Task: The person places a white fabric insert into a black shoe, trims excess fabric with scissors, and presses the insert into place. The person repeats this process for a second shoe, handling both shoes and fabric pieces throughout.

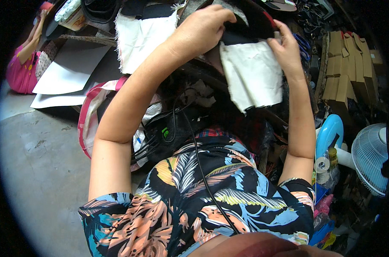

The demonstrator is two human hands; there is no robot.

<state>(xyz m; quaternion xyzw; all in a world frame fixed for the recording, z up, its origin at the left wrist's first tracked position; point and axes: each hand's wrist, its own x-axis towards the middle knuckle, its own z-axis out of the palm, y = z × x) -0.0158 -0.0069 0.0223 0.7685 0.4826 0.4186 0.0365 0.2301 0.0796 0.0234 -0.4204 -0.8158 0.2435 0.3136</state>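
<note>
At the top of the view, both hands are at a dark black piece of material (249,32) with a frayed white cloth (253,75) hanging from its near side. My left hand (205,30) has its fingers bent down at the left edge of the black piece; its fingertips are partly hidden. On the right edge, my right hand (285,46) grips between thumb and fingers, the thumb close to the cloth's upper corner. A strip of red shows beside the right fingers. Left of my left hand lies a second white cloth (146,38) with frayed edges, below another black piece.
White sheets (70,73) lie at the left, near another person in pink (23,68). A pink-rimmed white bag (85,124) and black cables hang below my left arm. Brown cardboard boxes (344,64), a blue round object (329,130) and a white fan (370,158) stand at the right.
</note>
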